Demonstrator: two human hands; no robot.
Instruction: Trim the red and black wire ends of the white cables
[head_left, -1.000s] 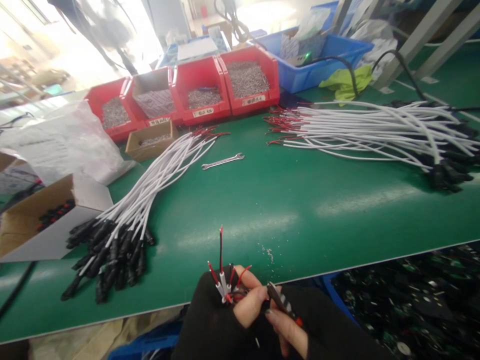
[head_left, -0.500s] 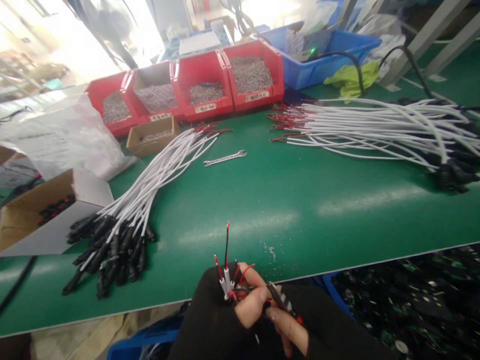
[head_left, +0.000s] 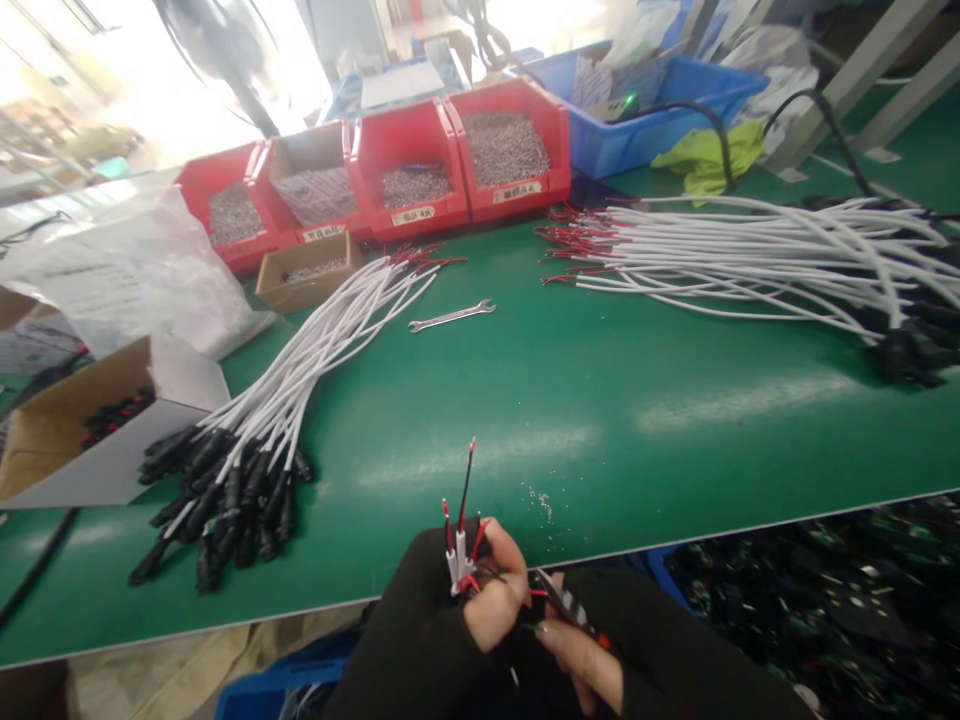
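Observation:
My left hand is closed in a pinch around a small bunch of white cables with red and black wire ends. The ends stick up above the table's front edge, while the rest of the bunch is hidden by my hand and dark sleeve. In my right hand is a pair of hand pliers with dark jaws and a bit of orange-red on the handle. Its tip is close to a short red wire beside my left fingers; whether the jaws touch the wire I cannot tell.
White cables with black connectors lie in a left pile and a right pile on the green table. A wrench lies between them. Red bins stand behind. Tiny scraps dot the front; circuit boards fill a container below.
My left hand has turned slightly, and the wire ends have shifted a little to the right. The pliers have moved slightly away from my left fingers, showing more of the red wire.

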